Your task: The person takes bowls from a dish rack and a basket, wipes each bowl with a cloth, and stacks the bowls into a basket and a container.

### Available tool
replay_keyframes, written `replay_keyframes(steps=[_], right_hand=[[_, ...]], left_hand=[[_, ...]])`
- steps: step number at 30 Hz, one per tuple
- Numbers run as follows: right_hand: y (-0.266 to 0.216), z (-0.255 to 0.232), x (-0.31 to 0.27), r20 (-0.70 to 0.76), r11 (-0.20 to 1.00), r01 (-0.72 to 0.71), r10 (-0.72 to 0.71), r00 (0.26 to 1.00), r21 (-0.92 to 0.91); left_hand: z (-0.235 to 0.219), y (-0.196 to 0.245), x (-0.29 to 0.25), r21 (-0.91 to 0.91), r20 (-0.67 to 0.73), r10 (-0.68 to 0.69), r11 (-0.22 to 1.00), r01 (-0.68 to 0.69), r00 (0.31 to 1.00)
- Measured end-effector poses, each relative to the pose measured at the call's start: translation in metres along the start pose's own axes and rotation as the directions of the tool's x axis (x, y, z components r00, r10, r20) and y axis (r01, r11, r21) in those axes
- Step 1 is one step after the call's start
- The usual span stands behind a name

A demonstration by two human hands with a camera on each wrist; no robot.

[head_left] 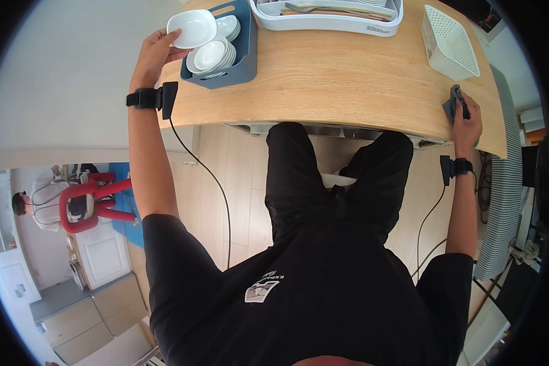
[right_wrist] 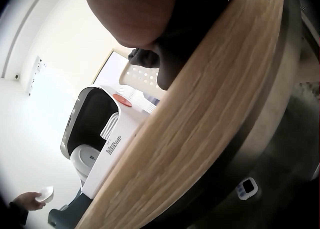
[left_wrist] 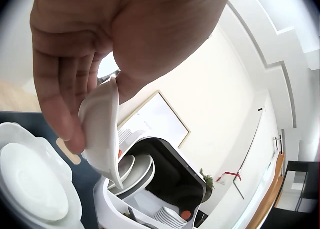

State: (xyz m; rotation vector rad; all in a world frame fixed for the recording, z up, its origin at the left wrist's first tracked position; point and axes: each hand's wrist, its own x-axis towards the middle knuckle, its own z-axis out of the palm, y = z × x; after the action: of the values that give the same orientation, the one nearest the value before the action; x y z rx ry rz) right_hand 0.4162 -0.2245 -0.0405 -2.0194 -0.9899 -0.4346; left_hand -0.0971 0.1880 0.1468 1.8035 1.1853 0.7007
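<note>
Now, left fingers: curled round the rim of a small white dish; thumb on one face, fingers on the other
Left hand: holds the dish just above the blue bin's near-left corner, clear of the stack
Dish attitude: close to level in the head view; the left wrist view shows it edge-on, lip pointing down toward the bin
Stacked saucers: nested white, lying in the bin directly beside and under the held dish
Right fingers: bent over a dark folded cloth, pressing it onto the table near its right edge
Right hand: rests on the cloth, well apart from the dish; right wrist view blocked by the palm, grip detail unclear
White tray: cutlery inside, behind the bin
Perforated basket: just beyond the cloth
Judgement, handling: glazed rim looks slick; keep the pinch firm, lift straight, avoid knocking the stack
Judgement, risk: tilting further could let the dish slide off the thumb
</note>
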Motion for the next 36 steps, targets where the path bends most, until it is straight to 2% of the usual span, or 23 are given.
replay_keyframes(steps=[1,2,3,5,6,8,9,11,13,16,19,23,25,29,31,35,36], right_hand=[[-0.001,0.005,-0.002,-0.008,0.996,0.004,-0.005,1.000,-0.090],[-0.002,0.009,-0.005,-0.017,0.984,0.005,-0.008,1.000,-0.181],[-0.002,0.010,-0.006,-0.027,0.984,-0.012,0.007,1.000,-0.177],[-0.001,0.010,-0.009,-0.004,0.918,0.092,-0.101,0.995,-0.386],[-0.002,0.010,-0.010,-0.013,0.919,0.069,-0.081,0.997,-0.389],[-0.003,0.011,-0.009,-0.104,0.938,0.161,-0.201,0.974,-0.306],[-0.004,0.011,-0.010,-0.112,0.941,0.140,-0.183,0.977,-0.309],[-0.009,0.010,-0.010,-0.104,0.937,0.137,-0.179,0.978,-0.320],[-0.010,0.009,-0.010,-0.108,0.942,0.116,-0.157,0.982,-0.316],[-0.011,0.009,-0.012,-0.112,0.949,0.098,-0.137,0.984,-0.299],[-0.009,0.011,-0.012,-0.118,0.952,0.103,-0.142,0.983,-0.289],[-0.011,0.011,-0.012,-0.123,0.953,0.088,-0.129,0.984,-0.290],[-0.010,0.012,-0.012,-0.127,0.956,0.079,-0.119,0.985,-0.282],[-0.008,0.012,-0.013,-0.122,0.950,0.085,-0.126,0.984,-0.300],[-0.006,0.013,-0.013,-0.119,0.952,0.080,-0.120,0.986,-0.297],[-0.007,0.012,-0.013,-0.111,0.953,0.065,-0.102,0.989,-0.296],[-0.007,0.012,-0.013,-0.112,0.953,0.065,-0.102,0.988,-0.297]], left_hand=[[-0.001,-0.002,0.012,0.013,0.005,0.007,1.000,-0.007,1.000],[-0.001,-0.004,0.024,0.025,0.025,-0.042,0.999,0.041,0.999],[0.000,-0.005,0.036,0.039,0.044,-0.088,0.995,0.086,0.995],[0.004,-0.010,0.059,0.072,0.052,-0.081,0.994,0.078,0.995],[0.007,-0.013,0.071,0.093,0.047,-0.094,0.992,0.090,0.994],[0.012,-0.023,0.097,0.106,0.027,-0.132,0.986,0.129,0.991],[0.015,-0.025,0.106,0.121,0.040,-0.125,0.985,0.120,0.991],[0.016,-0.029,0.121,0.196,-0.002,-0.233,0.954,0.229,0.972],[0.021,-0.034,0.131,0.228,0.002,-0.245,0.944,0.238,0.970],[0.027,-0.037,0.140,0.271,-0.035,-0.340,0.902,0.337,0.940],[0.033,-0.032,0.141,0.305,-0.059,-0.378,0.875,0.377,0.924],[0.035,-0.034,0.150,0.370,-0.047,-0.382,0.852,0.371,0.923],[0.039,-0.032,0.150,0.526,-0.073,-0.345,0.784,0.330,0.936],[0.042,-0.039,0.159,0.569,-0.067,-0.323,0.765,0.302,0.944],[0.046,-0.029,0.152,0.719,-0.056,-0.316,0.645,0.258,0.947],[0.044,-0.045,0.161,0.684,-0.056,-0.283,0.688,0.243,0.957],[0.048,-0.042,0.159,0.729,-0.091,-0.267,0.639,0.247,0.959]])
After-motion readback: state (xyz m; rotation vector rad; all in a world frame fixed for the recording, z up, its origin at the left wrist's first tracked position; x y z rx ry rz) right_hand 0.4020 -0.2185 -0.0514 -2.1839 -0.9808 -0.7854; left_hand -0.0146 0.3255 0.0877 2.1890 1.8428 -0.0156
